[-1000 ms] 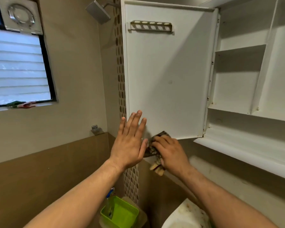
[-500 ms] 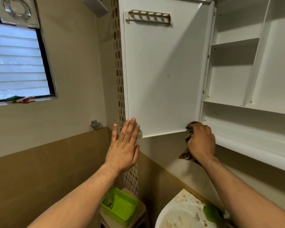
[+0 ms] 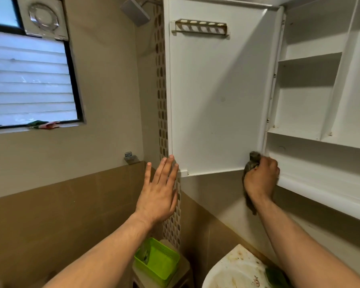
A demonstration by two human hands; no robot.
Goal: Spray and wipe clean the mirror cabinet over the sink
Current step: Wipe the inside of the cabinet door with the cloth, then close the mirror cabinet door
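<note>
The white mirror cabinet point(image 3: 312, 104) hangs on the wall with its door point(image 3: 216, 90) swung open toward me, showing the door's white inner face. My right hand point(image 3: 262, 177) grips a dark patterned cloth point(image 3: 252, 163) and holds it against the door's lower right corner, by the hinge side and the cabinet's bottom ledge. My left hand point(image 3: 160, 192) has its fingers straight, with the fingertips at the door's lower left corner. The mirror side of the door is hidden. No spray bottle is visible.
A slotted holder point(image 3: 200, 27) is fixed high on the door. Below stand a green plastic basket point(image 3: 156, 260) on a small stool and a stained white sink point(image 3: 235, 271). A shower head point(image 3: 135, 11), a louvred window point(image 3: 29, 84) and an exhaust fan point(image 3: 43, 17) are at the left.
My right hand has slid the cloth along the door's bottom edge from the lower left to the hinge corner. My left hand stayed flat near the door's lower left corner.
</note>
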